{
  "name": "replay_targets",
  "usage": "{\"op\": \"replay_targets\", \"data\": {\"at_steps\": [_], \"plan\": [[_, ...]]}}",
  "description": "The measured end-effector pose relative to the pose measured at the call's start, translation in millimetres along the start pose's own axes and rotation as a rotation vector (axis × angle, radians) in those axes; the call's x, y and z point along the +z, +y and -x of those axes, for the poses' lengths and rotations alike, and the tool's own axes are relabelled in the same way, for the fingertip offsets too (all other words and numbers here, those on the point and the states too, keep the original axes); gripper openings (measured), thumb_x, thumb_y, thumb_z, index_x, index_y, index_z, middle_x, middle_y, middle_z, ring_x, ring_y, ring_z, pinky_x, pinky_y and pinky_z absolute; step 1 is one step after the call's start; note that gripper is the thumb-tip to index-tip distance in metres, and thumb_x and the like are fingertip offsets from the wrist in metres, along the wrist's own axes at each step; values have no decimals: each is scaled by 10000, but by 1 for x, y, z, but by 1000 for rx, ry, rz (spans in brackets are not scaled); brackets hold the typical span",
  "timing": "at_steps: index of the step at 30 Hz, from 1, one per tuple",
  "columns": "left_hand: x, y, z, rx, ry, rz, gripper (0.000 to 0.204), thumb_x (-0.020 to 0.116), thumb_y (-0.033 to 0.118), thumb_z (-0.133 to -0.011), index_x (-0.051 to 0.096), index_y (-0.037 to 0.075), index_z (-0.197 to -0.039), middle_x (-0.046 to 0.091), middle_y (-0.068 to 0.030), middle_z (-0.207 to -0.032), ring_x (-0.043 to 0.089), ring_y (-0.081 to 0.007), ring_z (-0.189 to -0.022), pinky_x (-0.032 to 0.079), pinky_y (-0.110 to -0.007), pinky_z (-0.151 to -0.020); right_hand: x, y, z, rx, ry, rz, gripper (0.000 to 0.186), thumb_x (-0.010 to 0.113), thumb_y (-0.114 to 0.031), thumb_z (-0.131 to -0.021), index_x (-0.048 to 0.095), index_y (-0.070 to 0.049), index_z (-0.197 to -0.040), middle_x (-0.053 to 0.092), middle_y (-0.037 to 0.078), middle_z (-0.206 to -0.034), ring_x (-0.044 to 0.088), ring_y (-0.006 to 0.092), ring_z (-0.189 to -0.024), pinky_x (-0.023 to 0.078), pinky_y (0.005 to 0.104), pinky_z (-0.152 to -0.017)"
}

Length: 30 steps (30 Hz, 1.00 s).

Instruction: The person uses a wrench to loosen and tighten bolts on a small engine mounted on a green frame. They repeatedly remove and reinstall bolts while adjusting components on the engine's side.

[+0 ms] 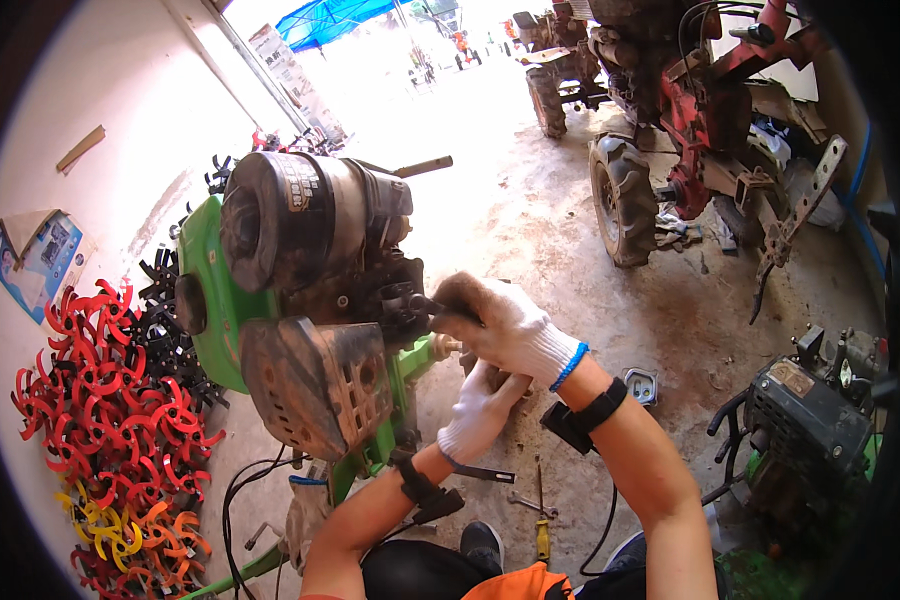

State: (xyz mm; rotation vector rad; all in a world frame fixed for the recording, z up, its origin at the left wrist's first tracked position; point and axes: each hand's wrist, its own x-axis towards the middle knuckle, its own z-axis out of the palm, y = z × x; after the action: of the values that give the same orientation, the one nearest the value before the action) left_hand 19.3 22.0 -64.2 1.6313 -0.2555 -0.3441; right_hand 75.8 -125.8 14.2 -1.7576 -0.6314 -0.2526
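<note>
A small engine with a green fuel tank (207, 290) stands at left centre. It carries a round black air-filter housing (260, 220) and a dirty slotted cover (320, 385). My right hand (505, 325), in a white glove with blackened fingers, is closed at the engine's right side, against a dark fitting (407, 308). Just below it, my left hand (482, 412), also gloved, has its fingers curled near the end of a green bar (432, 350). My right hand and wrist partly cover those fingers. What either hand grips is hidden.
A screwdriver (542, 538) and wrench (532, 504) lie on the floor by my feet. Red, orange, yellow and black curved blades (120, 400) are heaped at left. A red wheeled machine (685, 130) stands far right, another engine (810, 400) at near right. Black cables (238, 490) hang below.
</note>
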Motion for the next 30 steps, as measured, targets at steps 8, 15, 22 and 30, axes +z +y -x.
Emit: {"op": "replay_targets", "data": {"at_steps": [8,15,22,30], "plan": [[3,10,12,-193,-43,-140,392,723,197,-1127,644,-3,-1455,751,-51,-1153,679,-108,-993,580,-303,-893,-6,14,-11,-458,92,374,244,840,-253,-966,785,-122,-1165,758,93,-995,747,345,-1036,616,469,-880],[14,28,35,-237,-88,-124,404,668,177,-1158,617,7,-1521,745,-51,-1260,687,-108,-1024,592,-296,-916,1,30,-29,-624,112,384,237,860,-259,-919,813,-149,-1123,757,47,-1000,728,315,-1046,612,463,-884],[16,49,48,-263,95,27,400,653,174,-1169,620,22,-1537,729,-63,-1315,710,-128,-1046,605,-307,-944,-14,27,-50,-730,25,408,264,883,-202,-864,805,-142,-1108,717,46,-953,719,313,-1001,600,456,-866],[-8,61,58,-192,257,163,325,602,145,-1181,649,-14,-1461,734,-115,-1263,732,-190,-1008,598,-364,-952,-30,26,-71,-683,-135,392,131,839,-256,-936,816,-170,-1032,731,75,-996,727,327,-994,604,463,-856]]}}
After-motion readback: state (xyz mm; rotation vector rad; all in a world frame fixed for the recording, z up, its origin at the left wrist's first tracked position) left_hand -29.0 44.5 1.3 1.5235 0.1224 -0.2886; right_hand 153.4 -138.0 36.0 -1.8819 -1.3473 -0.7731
